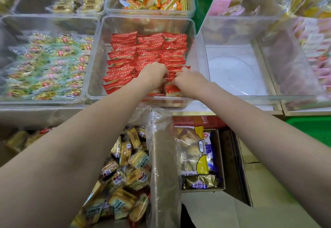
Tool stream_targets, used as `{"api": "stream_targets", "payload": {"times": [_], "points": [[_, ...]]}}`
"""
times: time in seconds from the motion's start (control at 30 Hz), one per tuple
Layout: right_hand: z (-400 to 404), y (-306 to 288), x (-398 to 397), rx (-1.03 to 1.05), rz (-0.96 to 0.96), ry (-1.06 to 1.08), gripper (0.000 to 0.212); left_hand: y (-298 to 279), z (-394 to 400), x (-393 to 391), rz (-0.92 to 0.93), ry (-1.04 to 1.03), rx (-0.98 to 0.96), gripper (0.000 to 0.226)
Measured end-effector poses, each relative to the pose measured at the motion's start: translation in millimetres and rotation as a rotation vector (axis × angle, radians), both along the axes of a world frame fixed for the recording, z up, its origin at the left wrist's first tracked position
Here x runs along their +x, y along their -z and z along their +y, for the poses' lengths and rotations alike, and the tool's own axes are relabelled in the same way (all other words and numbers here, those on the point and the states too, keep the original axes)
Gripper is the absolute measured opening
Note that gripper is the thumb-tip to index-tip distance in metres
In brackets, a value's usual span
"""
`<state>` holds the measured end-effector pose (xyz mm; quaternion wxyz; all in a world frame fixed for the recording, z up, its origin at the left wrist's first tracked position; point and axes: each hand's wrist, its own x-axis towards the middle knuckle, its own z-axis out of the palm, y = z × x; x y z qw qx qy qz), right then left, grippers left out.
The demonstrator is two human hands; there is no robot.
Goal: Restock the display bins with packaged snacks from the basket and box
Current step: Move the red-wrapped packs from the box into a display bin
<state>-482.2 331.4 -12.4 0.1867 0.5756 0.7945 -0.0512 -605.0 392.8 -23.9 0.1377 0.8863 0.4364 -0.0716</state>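
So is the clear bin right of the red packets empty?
Empty: the clear bin shows only its bare white floor, while the red packets fill its neighbour.

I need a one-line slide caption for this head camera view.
Both hands, left and right, arrange red foil snack packets inside a clear plastic display bin.

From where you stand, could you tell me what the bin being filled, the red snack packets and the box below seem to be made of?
The bin: clear rigid plastic, probably acrylic; its contents show through glossy walls. The red snack packets: thin shiny plastic film, crinkled, with glints. The box: brown matte cardboard, judging by its folded flap. Both hands, left and right, grip packets.
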Motion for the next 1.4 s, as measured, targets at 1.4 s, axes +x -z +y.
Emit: {"api": "stream_targets", "payload": {"times": [1.4], "points": [[-77.7, 37.1, -257.9, -0.670, 0.564, 0.194, 0.052, 6.4, -114.6, -296.9, -0.191, -0.526, -1.012, 0.013]]}}
